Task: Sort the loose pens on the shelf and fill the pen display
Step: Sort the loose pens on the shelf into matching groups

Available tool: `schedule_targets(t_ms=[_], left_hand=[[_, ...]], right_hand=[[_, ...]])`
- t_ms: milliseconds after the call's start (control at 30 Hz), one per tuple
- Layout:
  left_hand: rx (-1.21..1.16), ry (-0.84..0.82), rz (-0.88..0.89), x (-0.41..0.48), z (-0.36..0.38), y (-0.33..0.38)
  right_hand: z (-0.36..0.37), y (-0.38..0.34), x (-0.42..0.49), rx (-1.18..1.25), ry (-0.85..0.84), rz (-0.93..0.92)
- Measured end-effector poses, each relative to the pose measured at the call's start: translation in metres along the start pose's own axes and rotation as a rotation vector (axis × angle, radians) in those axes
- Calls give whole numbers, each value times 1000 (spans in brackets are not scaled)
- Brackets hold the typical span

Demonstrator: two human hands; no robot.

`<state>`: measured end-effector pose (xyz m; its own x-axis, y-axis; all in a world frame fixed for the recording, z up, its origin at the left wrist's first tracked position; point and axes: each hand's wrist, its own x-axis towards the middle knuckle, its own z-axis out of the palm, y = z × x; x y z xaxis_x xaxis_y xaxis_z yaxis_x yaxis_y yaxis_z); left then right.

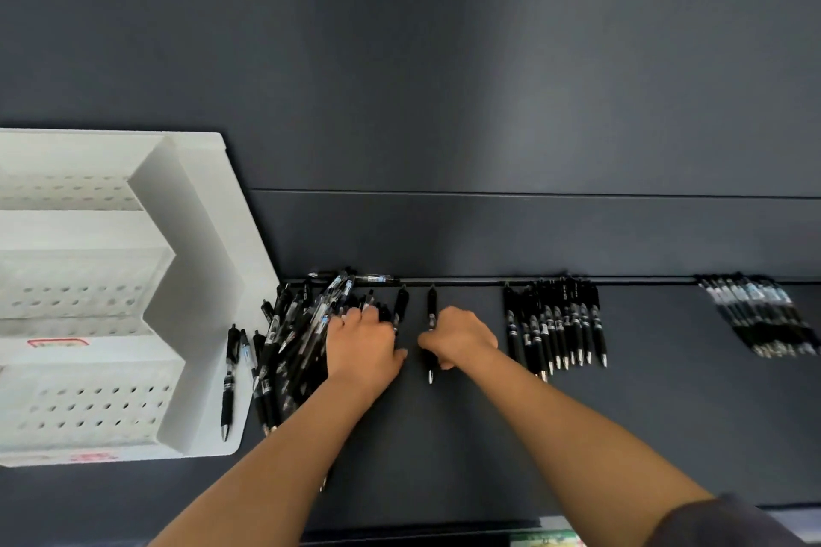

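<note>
Black pens (288, 340), seemingly silver-tipped

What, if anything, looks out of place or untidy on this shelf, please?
The black click pens beside the white perforated plastic pen display lie in a crisscrossed heap, unlike the two neat rows further right. One stray black pen rests on the display's white edge.

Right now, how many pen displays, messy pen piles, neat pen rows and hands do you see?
Pen display: 1
Messy pen pile: 1
Neat pen rows: 2, the middle row and the right row
Hands: 2, the left hand and the right hand
Total: 6
</note>
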<state>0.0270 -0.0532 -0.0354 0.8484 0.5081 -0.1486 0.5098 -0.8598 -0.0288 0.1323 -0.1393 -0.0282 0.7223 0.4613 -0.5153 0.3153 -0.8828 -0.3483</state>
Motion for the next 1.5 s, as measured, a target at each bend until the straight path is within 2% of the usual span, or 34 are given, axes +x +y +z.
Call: schedule_targets(t_ms=[133,233,433,600,767,900,1267,1367,1500], left_hand=[[109,-38,22,13,2,12],[107,-80,32,19,0,24],[-241,-139,3,28,-13,65],[-435,-168,27,35,-19,105],[-625,-226,2,39,-24,152],[-675,-226,-25,45,-27,177],[-577,-227,-108,51,-24,215],[-435,-163,-66,49,-27,215],[-199,6,29,43,-31,198]], right_hand=[[-4,14,-1,51,12,-10],[-12,28,-2,102,42,-61],[-39,59,-7,197,197,-40],[-65,96,-12,108,268,44],[-82,136,-10,-1,271,103],[-90,153,-3,-74,209,40],[-113,195,7,-79,191,-146],[-115,199,12,-107,213,-195],[-117,191,16,-193,287,-287]])
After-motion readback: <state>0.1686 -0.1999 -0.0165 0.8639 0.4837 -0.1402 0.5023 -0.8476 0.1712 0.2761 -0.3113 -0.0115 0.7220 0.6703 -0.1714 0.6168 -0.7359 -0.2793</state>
